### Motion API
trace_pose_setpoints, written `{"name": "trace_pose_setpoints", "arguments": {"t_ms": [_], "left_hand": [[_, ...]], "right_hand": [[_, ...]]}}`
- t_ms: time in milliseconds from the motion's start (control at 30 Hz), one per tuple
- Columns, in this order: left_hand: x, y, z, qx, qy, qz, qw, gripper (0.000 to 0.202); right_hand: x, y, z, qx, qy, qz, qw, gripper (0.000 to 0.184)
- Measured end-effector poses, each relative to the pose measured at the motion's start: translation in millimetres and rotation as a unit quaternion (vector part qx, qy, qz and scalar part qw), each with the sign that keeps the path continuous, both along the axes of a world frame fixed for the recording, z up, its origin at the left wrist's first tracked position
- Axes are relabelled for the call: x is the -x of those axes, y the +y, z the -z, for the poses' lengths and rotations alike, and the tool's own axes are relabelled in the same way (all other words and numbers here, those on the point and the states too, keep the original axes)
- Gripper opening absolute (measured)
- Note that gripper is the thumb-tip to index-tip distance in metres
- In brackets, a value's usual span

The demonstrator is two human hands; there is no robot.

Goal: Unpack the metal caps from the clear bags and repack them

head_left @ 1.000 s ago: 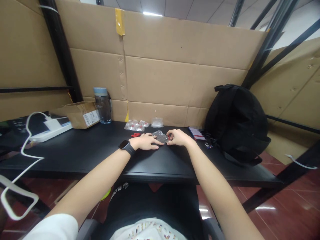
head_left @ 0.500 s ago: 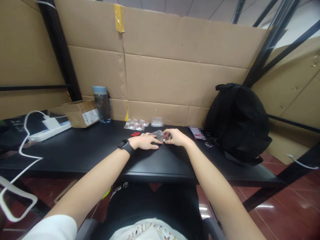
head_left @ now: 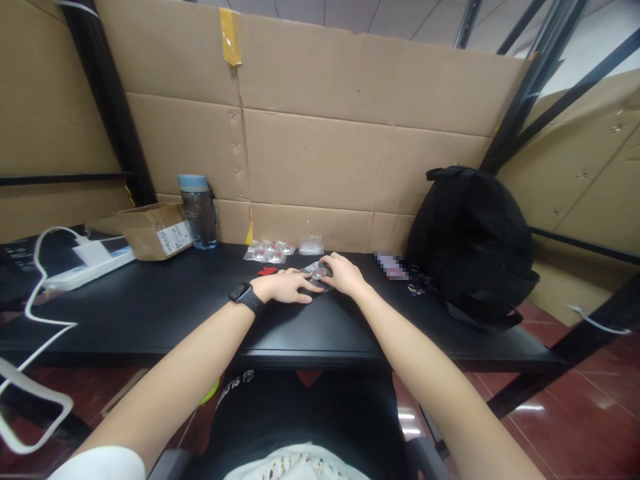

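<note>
My left hand (head_left: 290, 287) lies on the black desk with its fingers stretched out, its fingertips at the near edge of a small clear plastic bag (head_left: 311, 267). My right hand (head_left: 345, 273) is closed over the other side of the bag, thumb and fingers pinched together. Something small, clear and roundish shows at its fingertips, partly hidden by them; I cannot tell whether it lies inside the bag. Small red pieces (head_left: 267, 271) lie just beyond my left wrist. Farther back are several filled clear packets (head_left: 270, 251) and a stack of clear bags (head_left: 311, 245).
To the left stand a cardboard box (head_left: 155, 230), a water bottle (head_left: 199, 213) and a white power strip (head_left: 90, 267) with a cable. A black backpack (head_left: 473, 247) sits at the right, beside a flat packet (head_left: 393, 267) and a keyring (head_left: 415, 289). A cardboard wall (head_left: 320, 160) closes the back.
The whole view has shifted slightly. My right fingertips have moved a little left and away from me over the bag. My left hand stays nearly in place.
</note>
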State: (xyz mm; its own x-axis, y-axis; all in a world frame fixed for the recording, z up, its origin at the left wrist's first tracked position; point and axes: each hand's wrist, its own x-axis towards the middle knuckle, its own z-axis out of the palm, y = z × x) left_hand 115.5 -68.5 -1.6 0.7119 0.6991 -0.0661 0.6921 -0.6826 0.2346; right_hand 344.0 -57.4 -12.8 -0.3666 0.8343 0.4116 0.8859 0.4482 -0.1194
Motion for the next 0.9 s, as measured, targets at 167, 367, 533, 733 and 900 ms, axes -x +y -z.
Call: {"name": "trace_pose_setpoints", "arguments": {"t_ms": [167, 367, 533, 733, 900], "left_hand": [[1.2, 1.5, 0.2, -0.003, -0.004, 0.012, 1.0, 0.044], [6.4, 3.6, -3.4, 0.001, -0.017, 0.027, 0.999, 0.042], [9.4, 6.7, -5.6, 0.016, -0.04, 0.063, 0.997, 0.04], [9.6, 8.0, -4.7, 0.022, -0.046, 0.063, 0.997, 0.042], [10.5, 9.4, -4.4, 0.022, -0.053, 0.066, 0.996, 0.042]], "right_hand": [[7.3, 1.9, 2.9, -0.013, -0.012, 0.024, 1.0, 0.035], [7.6, 5.4, 5.0, -0.005, -0.012, 0.025, 1.0, 0.026], [3.9, 8.2, 6.4, 0.008, -0.008, -0.041, 0.999, 0.025], [3.3, 8.0, 6.6, 0.019, 0.009, -0.066, 0.998, 0.03], [0.1, 3.2, -0.2, 0.053, 0.027, -0.075, 0.995, 0.034]]}}
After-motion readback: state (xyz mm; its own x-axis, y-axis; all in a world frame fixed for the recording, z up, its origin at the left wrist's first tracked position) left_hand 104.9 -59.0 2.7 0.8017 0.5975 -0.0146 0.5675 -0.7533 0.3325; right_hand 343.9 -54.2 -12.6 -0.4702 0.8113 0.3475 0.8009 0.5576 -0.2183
